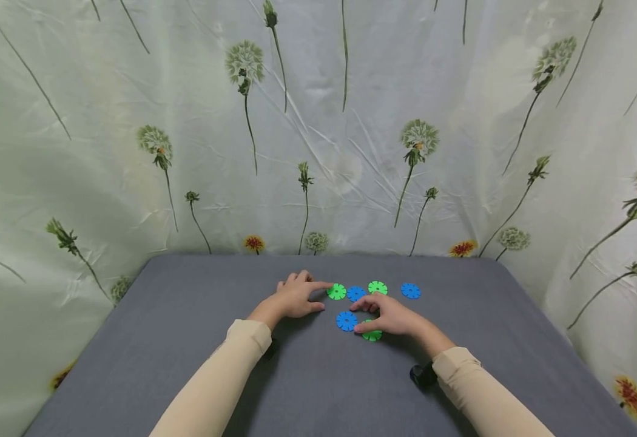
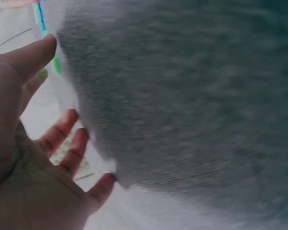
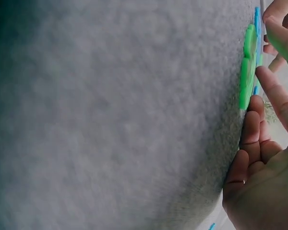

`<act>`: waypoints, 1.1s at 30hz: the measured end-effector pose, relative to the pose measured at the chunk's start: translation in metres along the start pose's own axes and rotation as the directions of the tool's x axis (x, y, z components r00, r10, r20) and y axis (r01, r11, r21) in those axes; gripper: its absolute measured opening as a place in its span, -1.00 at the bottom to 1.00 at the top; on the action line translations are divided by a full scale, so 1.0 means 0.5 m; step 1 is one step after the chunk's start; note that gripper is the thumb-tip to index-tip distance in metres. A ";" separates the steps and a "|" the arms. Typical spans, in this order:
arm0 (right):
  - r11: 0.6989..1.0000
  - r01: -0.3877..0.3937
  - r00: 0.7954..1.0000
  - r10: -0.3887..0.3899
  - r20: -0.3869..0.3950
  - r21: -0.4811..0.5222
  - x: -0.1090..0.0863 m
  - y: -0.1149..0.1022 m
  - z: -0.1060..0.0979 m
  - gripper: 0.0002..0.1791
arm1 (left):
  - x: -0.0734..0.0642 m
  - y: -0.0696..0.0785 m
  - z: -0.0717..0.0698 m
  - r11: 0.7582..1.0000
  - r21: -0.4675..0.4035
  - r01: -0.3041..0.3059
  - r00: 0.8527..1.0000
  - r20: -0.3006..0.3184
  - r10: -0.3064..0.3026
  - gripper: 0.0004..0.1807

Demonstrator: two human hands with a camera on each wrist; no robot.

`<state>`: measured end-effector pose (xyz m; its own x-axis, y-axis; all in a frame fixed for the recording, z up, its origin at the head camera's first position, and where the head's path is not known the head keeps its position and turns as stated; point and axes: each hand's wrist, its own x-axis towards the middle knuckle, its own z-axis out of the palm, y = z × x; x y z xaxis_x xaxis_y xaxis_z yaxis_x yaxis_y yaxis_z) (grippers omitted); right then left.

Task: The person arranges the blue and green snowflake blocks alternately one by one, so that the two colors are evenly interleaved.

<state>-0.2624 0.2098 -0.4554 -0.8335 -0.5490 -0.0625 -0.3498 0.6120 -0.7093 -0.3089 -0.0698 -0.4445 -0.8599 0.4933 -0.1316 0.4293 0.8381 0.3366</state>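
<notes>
My left hand (image 1: 296,295) reaches in from the left, index finger stretched to the edge of a green notched plastic disc (image 1: 337,292) and thumb held apart. My right hand (image 1: 392,314) is over the front discs, its thumb and index finger spread near a blue notched disc (image 1: 346,321). Under the thumb, partly covered, lies another green disc (image 1: 372,335). In the right wrist view a green disc (image 3: 247,79) appears edge-on beside the fingers. Neither hand has a disc between its fingers. Just behind the right hand are a blue disc (image 1: 355,294) and a green disc (image 1: 377,287).
One more blue disc (image 1: 411,291) lies apart on the right. All the discs rest on a grey cloth-covered table (image 1: 160,340). A pale curtain (image 1: 340,152) printed with dandelions hangs behind and at both sides of the table.
</notes>
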 end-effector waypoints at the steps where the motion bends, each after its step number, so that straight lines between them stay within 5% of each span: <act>1: 1.000 -0.003 1.000 0.003 0.005 0.005 0.001 0.001 -0.001 -0.50 | 0.000 0.005 -0.003 1.000 0.017 0.005 1.000 0.017 -0.005 -0.39; 9: 0.999 0.035 0.999 -0.035 0.025 0.002 0.005 0.002 -0.008 -0.51 | 0.000 0.020 -0.010 0.996 0.091 -0.005 0.999 0.043 0.001 -0.43; 23: 0.996 0.092 0.995 -0.092 0.048 0.006 0.013 0.002 -0.006 -0.55 | -0.027 -0.029 -0.018 0.986 -0.083 -0.148 0.988 -0.055 0.143 -0.71; 33: 0.996 0.085 0.995 -0.087 0.058 0.026 0.021 0.003 -0.007 -0.61 | -0.008 -0.037 -0.019 0.990 -0.122 -0.076 0.993 -0.104 0.063 -0.67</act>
<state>-0.2732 0.2069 -0.4548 -0.7741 -0.6317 -0.0412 -0.4081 0.5477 -0.7304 -0.3158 -0.0894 -0.4414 -0.8552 0.5181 -0.0121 0.4563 0.7639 0.4564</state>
